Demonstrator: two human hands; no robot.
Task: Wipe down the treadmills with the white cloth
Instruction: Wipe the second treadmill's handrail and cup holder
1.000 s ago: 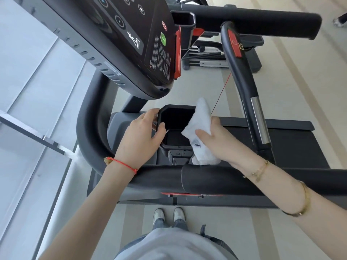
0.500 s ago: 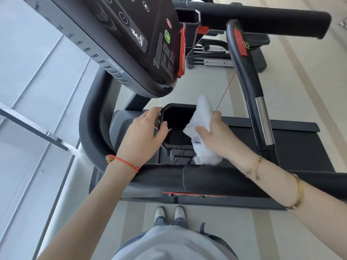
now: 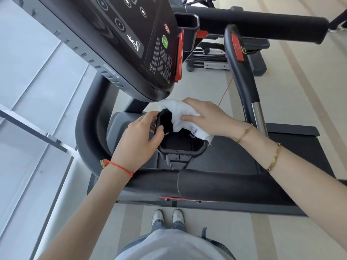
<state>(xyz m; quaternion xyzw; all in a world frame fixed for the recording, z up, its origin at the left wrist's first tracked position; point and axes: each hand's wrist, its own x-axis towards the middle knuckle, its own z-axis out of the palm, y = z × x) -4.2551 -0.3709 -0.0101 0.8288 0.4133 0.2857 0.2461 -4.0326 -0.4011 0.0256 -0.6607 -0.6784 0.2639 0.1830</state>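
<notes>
- Treadmill cleaning, head view: a person stands at the machine's side rail, both hands at the black cup holder below the slanted console.
- White cloth now lies draped over the holder's far rim, just under the console's lower edge; half a second ago it hung bunched down the holder's right side.
- Right hand has moved up and across with it, and its fingers lie fairly straight and close together, pressing the cloth flat onto the rim.
- Left hand keeps its place on the holder's left wall, fingers and thumb curled round the rim to steady it.
- The shift suggests the wipe has passed from the holder's side to its top edge; the holder's inside and the remaining surfaces of the machine probably remain to be done.
- Inside, the holder looks dark and seems to hold nothing; part of it is hidden by the cloth.
- A second cup holder, beside the console's red strip, also shows nothing inside.
</notes>
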